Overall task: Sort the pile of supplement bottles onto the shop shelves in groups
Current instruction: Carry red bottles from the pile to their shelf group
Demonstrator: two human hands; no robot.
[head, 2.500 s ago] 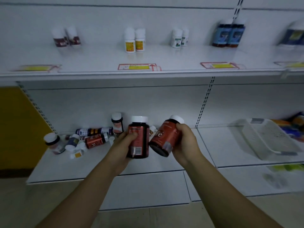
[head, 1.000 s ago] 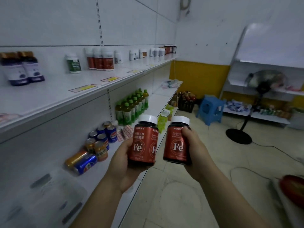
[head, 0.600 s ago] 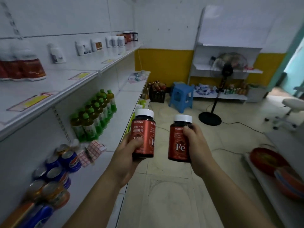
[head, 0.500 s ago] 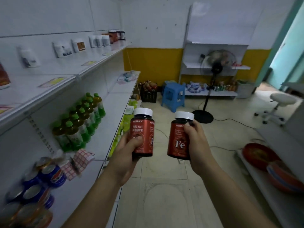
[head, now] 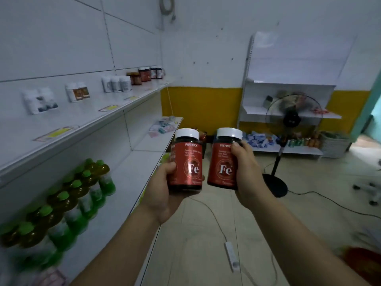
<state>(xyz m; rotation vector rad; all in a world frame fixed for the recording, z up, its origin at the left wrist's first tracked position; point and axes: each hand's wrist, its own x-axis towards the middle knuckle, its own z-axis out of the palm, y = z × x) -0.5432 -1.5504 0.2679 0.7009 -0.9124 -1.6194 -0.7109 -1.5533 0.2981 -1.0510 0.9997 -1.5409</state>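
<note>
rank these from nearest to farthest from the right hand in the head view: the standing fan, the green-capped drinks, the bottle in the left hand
1. Bottle in the left hand, just left of the right hand.
2. Green-capped drinks, on the lower shelf at left.
3. Standing fan, far off by the back shelves.

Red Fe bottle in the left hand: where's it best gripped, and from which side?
Probably round the lower body of the red, white-capped plastic bottle, from its left and behind, as the left hand grips it now. It is an upright straight cylinder; the matching red bottle in the right hand stands close on its right, crowding that side.
</note>
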